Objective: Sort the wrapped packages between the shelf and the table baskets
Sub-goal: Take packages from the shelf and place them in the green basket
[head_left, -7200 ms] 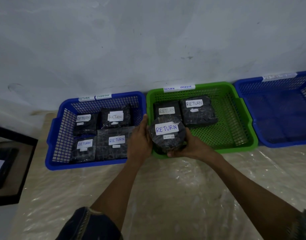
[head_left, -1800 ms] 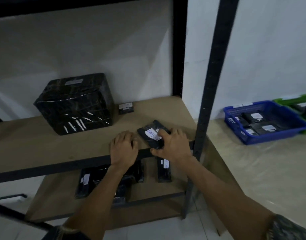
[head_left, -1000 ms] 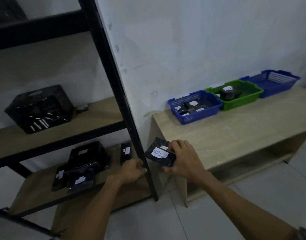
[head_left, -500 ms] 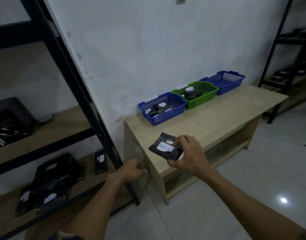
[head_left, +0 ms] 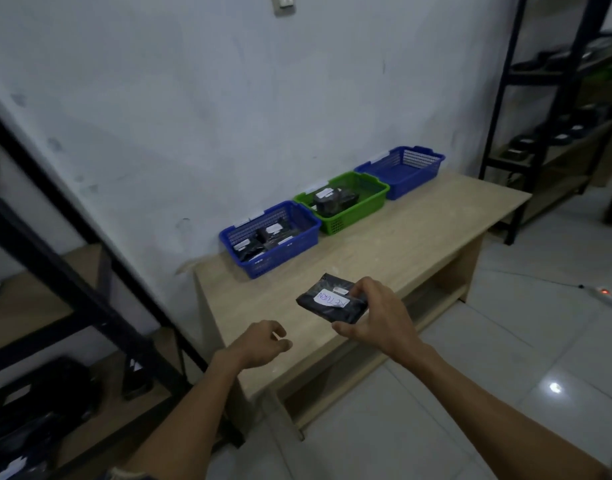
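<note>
Over the near left corner of the table, I have the right hand pinching a flat wrapped package by its right end. The fingers curl over the top and the thumb sits at the near edge, so the white label faces up. It reads RETURN in blue ink. The package is in the air, clear of the tabletop and well short of the baskets.

The left hand hangs lower, to the left of the package. Its fingers are loosely curled around nothing, and I judge it is kept free to steady the drop.

Against the far wall three baskets stand touching in a row. The left blue basket holds several dark packages with white labels. The green basket in the middle holds at least one more. The right blue basket is farthest along. Each has a tag on its back rim, so the rows are set out by category, but the tags are too small for me to read.

The shelf at the far left holds more dark packages on its lower board.

I take this as the carry step. The label should decide the basket.
</note>
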A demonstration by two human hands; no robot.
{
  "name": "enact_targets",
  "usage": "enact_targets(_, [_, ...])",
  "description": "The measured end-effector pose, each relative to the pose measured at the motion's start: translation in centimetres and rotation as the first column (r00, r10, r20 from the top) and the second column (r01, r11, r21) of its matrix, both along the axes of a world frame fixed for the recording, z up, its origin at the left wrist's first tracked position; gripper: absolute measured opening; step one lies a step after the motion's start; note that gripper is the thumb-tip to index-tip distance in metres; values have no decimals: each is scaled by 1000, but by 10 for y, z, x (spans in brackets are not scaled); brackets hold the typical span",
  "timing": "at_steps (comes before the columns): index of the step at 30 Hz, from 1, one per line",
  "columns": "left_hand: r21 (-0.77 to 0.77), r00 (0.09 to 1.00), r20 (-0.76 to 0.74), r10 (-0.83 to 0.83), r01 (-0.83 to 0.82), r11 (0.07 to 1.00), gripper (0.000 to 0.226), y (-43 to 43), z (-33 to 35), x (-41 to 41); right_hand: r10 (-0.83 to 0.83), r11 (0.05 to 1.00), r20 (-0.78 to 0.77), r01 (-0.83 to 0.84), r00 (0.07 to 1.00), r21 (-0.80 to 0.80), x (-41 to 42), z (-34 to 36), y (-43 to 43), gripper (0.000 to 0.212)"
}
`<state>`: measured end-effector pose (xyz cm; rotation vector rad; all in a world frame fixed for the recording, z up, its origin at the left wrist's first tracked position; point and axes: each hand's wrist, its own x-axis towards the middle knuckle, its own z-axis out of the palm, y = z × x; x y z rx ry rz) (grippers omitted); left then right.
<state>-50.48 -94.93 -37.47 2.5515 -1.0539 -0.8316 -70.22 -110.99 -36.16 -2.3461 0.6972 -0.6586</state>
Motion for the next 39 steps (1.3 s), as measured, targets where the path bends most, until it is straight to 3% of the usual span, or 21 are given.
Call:
enact_targets(2, [-6, 1000, -8, -7, 7, 1000, 38, -39, 2, -10, -27, 995, 29, 24, 999, 100, -7, 0, -31, 62])
enact_targets(4, [-16, 999, -21, -26, 25, 1000, 39, -73, 3, -19, -79, 913, 87, 37, 993, 406, -10, 6, -60, 66])
enact_targets(6, [-3, 998, -31, -53, 53, 999, 40, -101, 4, -24, -165, 642, 140, -2, 976, 767, -9, 9, -90, 67])
enact_targets(8, [5, 997, -39, -69, 69, 998, 39, -129, 3, -22, -175, 445, 132, -41, 976, 895, -6, 4, -121, 63])
enact_targets(11, [3, 996, -9, -86, 86, 996, 38, -171, 4, -13, -182, 414, 115, -30, 976, 910, 2, -4, -161, 51])
enact_targets(20, [-19, 996, 8, -94, 94, 995, 38, -301, -16, 54, -273, 447, 150, -13, 950, 894, 66, -14, -265, 52])
enact_targets(25, [-24, 996, -9, -84, 84, 996, 39, -371, -23, 97, -310, 431, 175, -26, 934, 902, 108, -11, -325, 27])
enact_targets(27, [-56, 997, -6, -74, 73, 996, 37, -394, -25, 108, -329, 394, 159, -17, 931, 919, 125, -13, -350, 31])
enact_targets(31, [-22, 995, -31, -90, 90, 996, 35, -431, -28, 122, -366, 212, 121, -44, 923, 976, 158, -15, -396, 22])
enact_targets(34, [-51, 1000, -21, -9, 8, 999, 34, -459, -31, 139, -331, 129, 144, -106, 933, 986, 185, -23, -440, 30])
enact_targets(37, [-73, 998, 5, 63, -62, 995, 33, -481, -30, 149, -270, 88, 150, -130, 951, 988, 209, -24, -481, 35])
enact_targets(39, [-81, 995, 28, 94, -92, 992, 32, -497, -31, 155, -252, 144, 147, -114, 957, 983, 226, -24, -508, 42])
